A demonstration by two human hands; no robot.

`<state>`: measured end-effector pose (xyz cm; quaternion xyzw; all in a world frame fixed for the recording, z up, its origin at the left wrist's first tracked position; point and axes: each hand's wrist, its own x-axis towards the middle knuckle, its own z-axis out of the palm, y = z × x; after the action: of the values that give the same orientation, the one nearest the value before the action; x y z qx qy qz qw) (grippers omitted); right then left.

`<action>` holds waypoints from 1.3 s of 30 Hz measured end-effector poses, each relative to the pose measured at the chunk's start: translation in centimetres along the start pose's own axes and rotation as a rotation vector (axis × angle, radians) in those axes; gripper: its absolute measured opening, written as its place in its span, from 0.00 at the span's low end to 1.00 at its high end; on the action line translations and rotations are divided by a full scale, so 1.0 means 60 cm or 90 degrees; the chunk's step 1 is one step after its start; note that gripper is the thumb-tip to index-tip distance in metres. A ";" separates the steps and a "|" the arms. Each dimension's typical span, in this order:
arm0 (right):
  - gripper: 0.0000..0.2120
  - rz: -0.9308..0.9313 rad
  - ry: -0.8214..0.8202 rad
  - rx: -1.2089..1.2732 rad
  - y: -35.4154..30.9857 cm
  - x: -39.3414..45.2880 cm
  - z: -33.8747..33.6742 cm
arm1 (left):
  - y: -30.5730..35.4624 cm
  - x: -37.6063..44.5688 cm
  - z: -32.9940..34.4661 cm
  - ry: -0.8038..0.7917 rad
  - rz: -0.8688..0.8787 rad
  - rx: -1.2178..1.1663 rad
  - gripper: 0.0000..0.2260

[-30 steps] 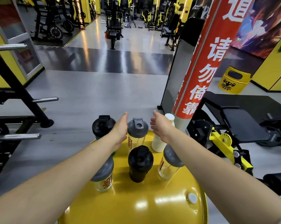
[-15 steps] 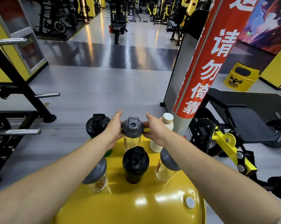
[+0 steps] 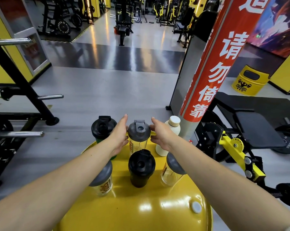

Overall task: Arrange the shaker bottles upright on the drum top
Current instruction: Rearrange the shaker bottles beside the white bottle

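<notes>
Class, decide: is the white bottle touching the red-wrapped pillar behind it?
Cannot tell. In the head view the white bottle overlaps the pillar along the line of sight, so no contact or gap shows plainly.

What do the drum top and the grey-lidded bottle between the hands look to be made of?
Drum top: probably painted metal, glossy yellow with sharp light reflections. Grey-lidded bottle: body looks like clear plastic, the yellow showing through it; lid looks like matte grey plastic.

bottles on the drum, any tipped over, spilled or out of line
Nothing stands out: all six bottles stand upright on the drum top, no spill. Both hands flank the far clear shaker.
</notes>
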<state>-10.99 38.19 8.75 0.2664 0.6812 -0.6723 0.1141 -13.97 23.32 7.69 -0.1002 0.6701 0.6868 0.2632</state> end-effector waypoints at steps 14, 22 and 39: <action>0.31 -0.009 0.052 -0.090 0.073 -0.088 0.011 | -0.040 -0.074 0.011 -0.016 -0.059 0.011 0.34; 0.29 0.059 0.057 -0.023 0.108 -0.144 0.028 | -0.082 -0.099 0.008 -0.037 -0.092 0.036 0.39; 0.28 0.068 0.029 0.043 0.137 -0.142 0.022 | -0.103 -0.130 -0.013 -0.019 -0.118 -0.006 0.37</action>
<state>0.03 34.73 6.01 0.3213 0.6452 -0.6818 0.1250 -4.48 20.58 6.07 -0.1530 0.6505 0.6640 0.3353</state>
